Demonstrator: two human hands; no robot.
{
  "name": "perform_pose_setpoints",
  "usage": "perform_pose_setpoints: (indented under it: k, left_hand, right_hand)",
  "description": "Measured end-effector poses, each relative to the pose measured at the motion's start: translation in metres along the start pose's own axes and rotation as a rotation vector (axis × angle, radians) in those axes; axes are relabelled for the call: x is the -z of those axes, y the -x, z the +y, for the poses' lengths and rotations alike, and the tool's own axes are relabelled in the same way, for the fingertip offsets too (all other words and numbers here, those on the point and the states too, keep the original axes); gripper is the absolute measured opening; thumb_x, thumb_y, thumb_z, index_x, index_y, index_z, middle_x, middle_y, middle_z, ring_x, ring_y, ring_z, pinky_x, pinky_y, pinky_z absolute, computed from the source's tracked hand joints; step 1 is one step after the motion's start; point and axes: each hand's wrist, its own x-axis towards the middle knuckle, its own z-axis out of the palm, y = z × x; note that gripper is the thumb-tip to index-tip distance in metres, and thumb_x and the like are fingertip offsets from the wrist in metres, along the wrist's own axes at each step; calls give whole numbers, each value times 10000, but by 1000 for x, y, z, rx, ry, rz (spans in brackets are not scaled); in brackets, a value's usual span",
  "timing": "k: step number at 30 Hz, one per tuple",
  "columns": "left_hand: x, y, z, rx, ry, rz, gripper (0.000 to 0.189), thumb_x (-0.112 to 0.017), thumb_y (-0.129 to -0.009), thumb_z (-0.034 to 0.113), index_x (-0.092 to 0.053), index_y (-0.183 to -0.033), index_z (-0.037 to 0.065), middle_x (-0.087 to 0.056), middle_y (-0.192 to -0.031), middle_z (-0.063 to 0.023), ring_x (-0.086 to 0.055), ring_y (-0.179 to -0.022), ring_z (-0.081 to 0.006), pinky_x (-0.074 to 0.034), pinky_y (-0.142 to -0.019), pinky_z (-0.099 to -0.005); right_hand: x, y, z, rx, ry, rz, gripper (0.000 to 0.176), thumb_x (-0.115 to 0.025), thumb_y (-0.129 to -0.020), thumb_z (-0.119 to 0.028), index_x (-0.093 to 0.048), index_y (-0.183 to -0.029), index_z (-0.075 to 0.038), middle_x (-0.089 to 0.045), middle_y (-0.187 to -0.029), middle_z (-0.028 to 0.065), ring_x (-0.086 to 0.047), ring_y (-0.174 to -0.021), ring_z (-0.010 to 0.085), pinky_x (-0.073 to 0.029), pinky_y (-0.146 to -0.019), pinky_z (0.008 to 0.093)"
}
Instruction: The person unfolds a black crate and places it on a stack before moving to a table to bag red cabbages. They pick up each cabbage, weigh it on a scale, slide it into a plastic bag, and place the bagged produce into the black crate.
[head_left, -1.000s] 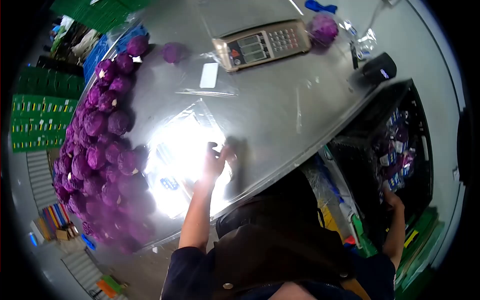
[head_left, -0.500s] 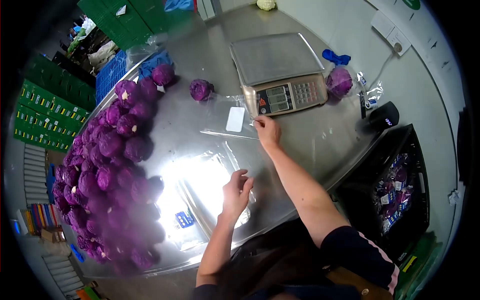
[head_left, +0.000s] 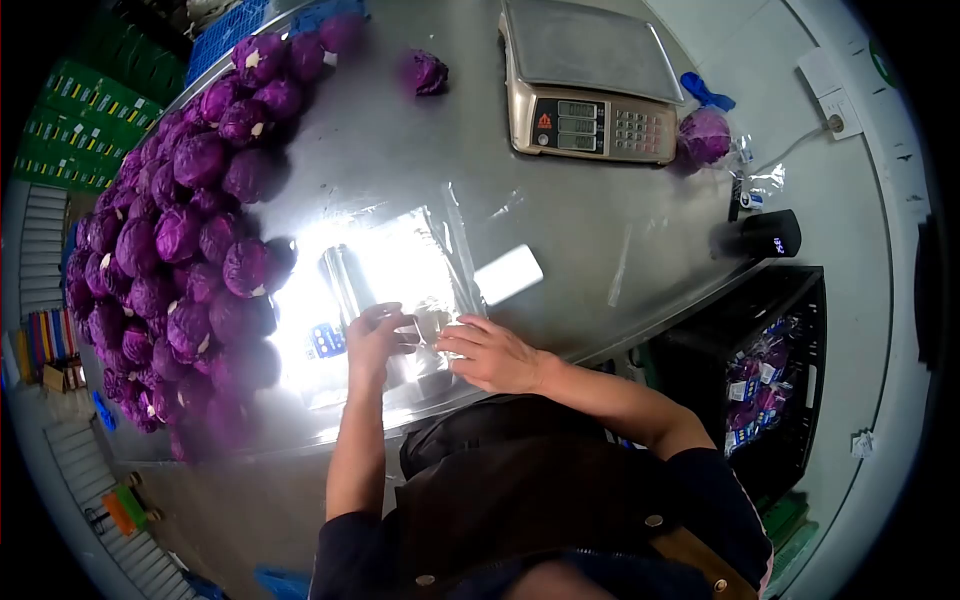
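Note:
My left hand (head_left: pixel 376 342) and my right hand (head_left: pixel 492 354) are close together near the table's front edge, fingers bent toward each other. A thin clear plastic bag (head_left: pixel 428 328) shows between their fingertips, partly lost in glare. Beneath and behind them lie flat clear bags (head_left: pixel 400 245), one with a blue label (head_left: pixel 325 341). A white card (head_left: pixel 510 275) rests just beyond my right hand. Purple cabbages (head_left: pixel 177 235) are heaped on the left; one lone cabbage (head_left: pixel 428 74) sits farther back.
A scale (head_left: pixel 590 125) stands at the back, with a wrapped cabbage (head_left: pixel 704 137) and blue item (head_left: pixel 706 92) beside it. A dark cylindrical device (head_left: pixel 770 234) is at the right edge. Below it, a black crate (head_left: pixel 812 385) holds packed purple cabbages. The steel table (head_left: pixel 560 215) reflects bright light.
My right hand has come back from near the scale to beside my left hand. The white card now lies nearer the front, by my right hand. The view has tilted downward.

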Motion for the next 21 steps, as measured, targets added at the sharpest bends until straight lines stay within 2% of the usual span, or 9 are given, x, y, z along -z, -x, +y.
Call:
perform_pose_setpoints:
  k: [3,4,7,8,11,13,16,17,21]
  left_hand:
    - [-6,5,-15,-118,-35,77,232,-561,-871,92,-588,-1008,-93,-649,-927,-180,-660,-683,-244,-526,-530,-298]
    - [-15,10,-16,-143,25,101,216,-542,-886,103,-608,-950,-92,-646,-893,-150,-657,-683,-227,-521,-526,-299]
    - [-28,13,-20,-106,251,79,364,-470,-947,253,-605,-940,-85,-621,-839,-135,-611,-620,-200,-495,-495,-295]
    - [-34,13,-19,-139,224,151,405,-426,-962,291,-602,-914,-70,-604,-755,-107,-578,-578,-188,-485,-491,-300]
    - [-14,8,-27,-258,-156,372,357,-433,-952,242,-611,-835,-44,-538,-607,-67,-507,-515,-134,-417,-499,-263]
    - [3,1,-34,-213,-225,412,322,-445,-942,211,-623,-833,-35,-527,-598,-61,-494,-513,-121,-405,-502,-263]
    - [5,-6,-30,-315,-350,380,271,-468,-931,177,-643,-860,-18,-525,-591,-51,-489,-517,-111,-403,-509,-265]
    - [0,-6,-24,-375,-400,354,256,-476,-928,167,-650,-873,-12,-527,-589,-48,-490,-520,-109,-406,-513,-265]
    - [-20,-10,0,-412,-348,330,204,-503,-913,121,-660,-911,-8,-561,-629,-77,-520,-545,-111,-427,-530,-270]
  right_hand:
    - [21,-10,-8,-557,-416,146,282,-707,-740,-184,-626,-964,-33,-626,-988,91,-595,-930,251,-481,-806,367]
    - [15,-18,-3,-880,-546,201,400,-739,-738,-266,-609,-1022,-15,-639,-892,97,-607,-758,256,-492,-680,364]
    - [-5,-40,7,-936,-371,-84,374,-736,-757,-267,-617,-992,-2,-639,-799,82,-595,-660,194,-480,-598,324]
    - [0,-45,9,-794,-363,-145,320,-708,-787,-238,-629,-970,13,-629,-719,53,-575,-621,116,-465,-560,266]
    - [-10,-37,38,-883,-755,121,260,-676,-818,-220,-650,-931,13,-621,-679,20,-554,-596,72,-447,-540,226]
    - [7,-32,68,-1143,-896,71,249,-669,-828,-224,-660,-915,8,-643,-717,23,-557,-579,78,-454,-540,238]
    - [49,-47,120,-745,-784,-749,279,-682,-824,-241,-659,-973,-5,-661,-768,46,-588,-628,80,-483,-576,246]
    - [66,-69,134,-785,-765,-850,294,-687,-816,-246,-658,-994,-13,-666,-786,58,-616,-687,92,-505,-631,266]
    - [91,-180,225,-557,-191,116,579,-749,-722,-253,-521,-1202,-22,-620,-1049,135,-610,-950,215,-488,-813,336]
